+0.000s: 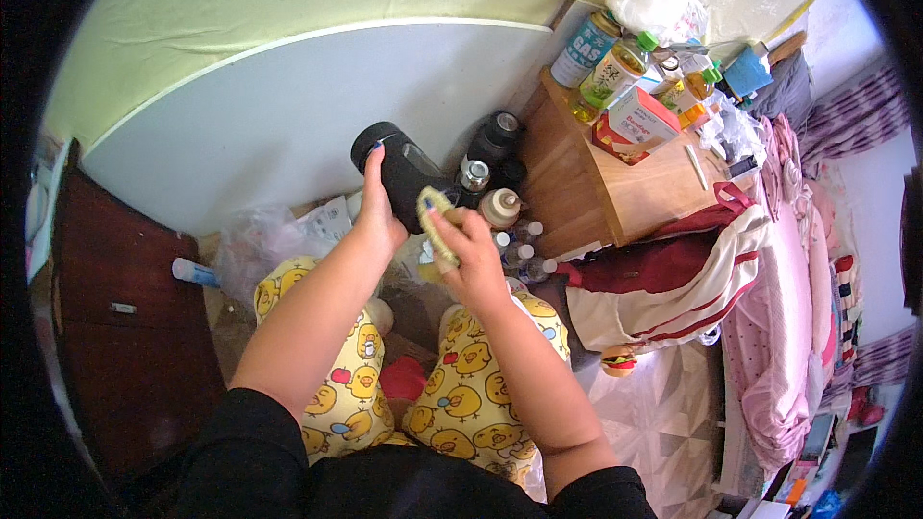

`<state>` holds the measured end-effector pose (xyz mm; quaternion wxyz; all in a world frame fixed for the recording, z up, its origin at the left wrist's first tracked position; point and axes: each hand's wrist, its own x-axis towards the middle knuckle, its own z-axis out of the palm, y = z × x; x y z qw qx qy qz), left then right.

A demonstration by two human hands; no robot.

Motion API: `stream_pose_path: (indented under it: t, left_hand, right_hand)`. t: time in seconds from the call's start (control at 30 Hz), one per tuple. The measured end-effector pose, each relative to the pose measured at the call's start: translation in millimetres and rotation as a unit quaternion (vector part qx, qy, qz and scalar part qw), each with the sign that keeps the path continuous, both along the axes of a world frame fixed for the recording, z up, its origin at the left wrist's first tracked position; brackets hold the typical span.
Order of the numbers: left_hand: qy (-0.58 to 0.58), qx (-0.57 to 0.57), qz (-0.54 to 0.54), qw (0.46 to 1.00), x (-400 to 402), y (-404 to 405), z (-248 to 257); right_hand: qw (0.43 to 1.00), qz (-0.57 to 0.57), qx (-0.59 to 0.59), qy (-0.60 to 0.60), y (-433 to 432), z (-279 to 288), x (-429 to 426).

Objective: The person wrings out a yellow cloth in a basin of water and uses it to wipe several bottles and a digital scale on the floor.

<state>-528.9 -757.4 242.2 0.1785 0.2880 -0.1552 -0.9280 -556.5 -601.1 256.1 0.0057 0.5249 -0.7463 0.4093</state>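
Note:
A large black bottle [407, 169], which looks like an insulated flask, is tilted in front of me in the grip of my left hand [382, 205]. My left thumb lies along its side, near the wide dark end at the upper left. My right hand [469, 252] holds a pale yellow cloth [436, 227] against or very near the bottle's lower end. Part of that end is hidden behind the cloth and fingers. Just beyond stand a flask with a silver cap [474, 176], a black flask [497, 137] and a beige-lidded bottle [500, 207].
Several white-capped bottles [518, 254] stand by the wooden cabinet [577, 180]. On its top are a gas can [584, 50], a green-tea bottle [613, 76] and a bandage box [636, 126]. A red and white bag [663, 281] lies right; a plastic bag [256, 249] sits left.

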Motion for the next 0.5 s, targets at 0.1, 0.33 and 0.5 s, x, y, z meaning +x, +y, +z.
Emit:
stream_pose_path:
  t: [0.1, 0.33, 0.5]
  left_hand:
    - [-0.017, 0.004, -0.01, 1.0, 1, -5, 0]
    - [0.02, -0.005, 0.081, 0.996, -2, -13, -2]
    - [0.033, 0.051, 0.101, 0.993, -3, -17, -1]
  right_hand:
    - [0.996, 0.065, 0.043, 0.036, -3, -1, 8]
    - [0.999, 0.018, 0.04, 0.003, -2, 1, 4]
    - [0.989, -0.125, -0.052, -0.056, 3, 3, -2]
